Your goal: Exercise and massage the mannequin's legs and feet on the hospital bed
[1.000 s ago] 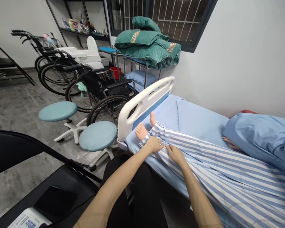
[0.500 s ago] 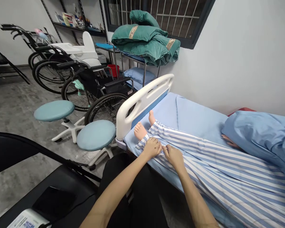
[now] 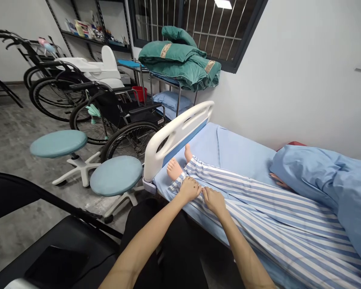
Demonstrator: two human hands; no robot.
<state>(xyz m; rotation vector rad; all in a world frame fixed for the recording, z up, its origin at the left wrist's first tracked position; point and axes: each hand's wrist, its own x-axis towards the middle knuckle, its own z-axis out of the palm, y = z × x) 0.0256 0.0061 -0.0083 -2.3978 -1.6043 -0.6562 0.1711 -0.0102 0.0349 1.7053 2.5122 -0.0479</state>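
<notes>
Blue-and-white striped trousers (image 3: 252,192) cover the legs of a manikin-like figure lying on the bed. Its bare near foot (image 3: 173,169) and far foot (image 3: 188,153) stick out of the cuffs by the footboard. Over the near lower leg, just above the ankle, my left hand (image 3: 190,188) curls its fingers on the striped cloth. My right hand (image 3: 214,200) is closed on the same leg, slightly further up, with its fingertips meeting my left hand. My fingers' undersides are hidden. A blue quilt (image 3: 313,172) covers the figure's upper part, and a bit of its hand (image 3: 279,180) shows.
A white footboard (image 3: 180,128) closes the bed's end. Two round stools (image 3: 116,174) stand left of it, before the wheelchairs (image 3: 135,138). Green quilts (image 3: 180,60) are piled on a rack by the window. A black chair (image 3: 63,245) is at my left.
The view has turned slightly to the right and up. Both hands stay on the near lower leg, with little visible movement.
</notes>
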